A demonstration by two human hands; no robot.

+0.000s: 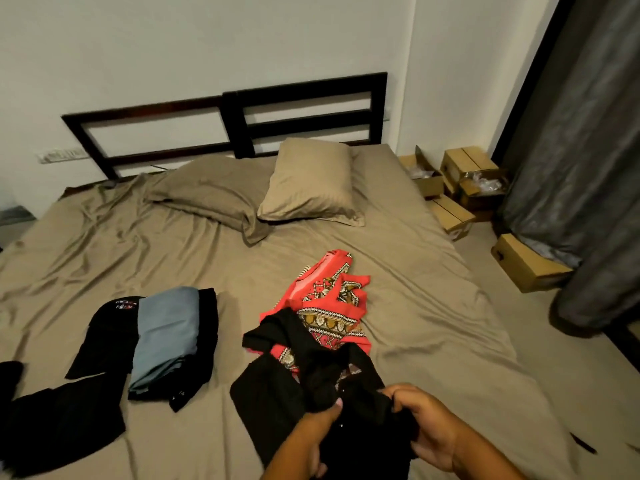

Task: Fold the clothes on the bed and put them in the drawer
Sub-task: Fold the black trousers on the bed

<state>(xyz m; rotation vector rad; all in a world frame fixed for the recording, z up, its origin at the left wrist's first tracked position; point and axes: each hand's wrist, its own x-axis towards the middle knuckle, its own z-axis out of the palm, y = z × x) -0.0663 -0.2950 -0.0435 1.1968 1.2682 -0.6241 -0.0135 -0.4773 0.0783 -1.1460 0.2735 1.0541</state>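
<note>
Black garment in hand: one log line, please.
left hand, right hand: grip black garment | red patterned cloth: partly under it | blue garment: folded

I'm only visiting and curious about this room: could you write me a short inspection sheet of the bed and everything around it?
Surface: bed, tan and wrinkled; two pillows by the headboard.
Job's things: black garment bunched up; red patterned garment unfolded behind it; blue garment folded at left among black clothes.
Clutter: cardboard boxes on the floor at right.
Grippers: left hand and right hand grip the black garment.
Cables: nothing seen.
Surroundings: white wall, grey curtain; no drawer in view.
</note>
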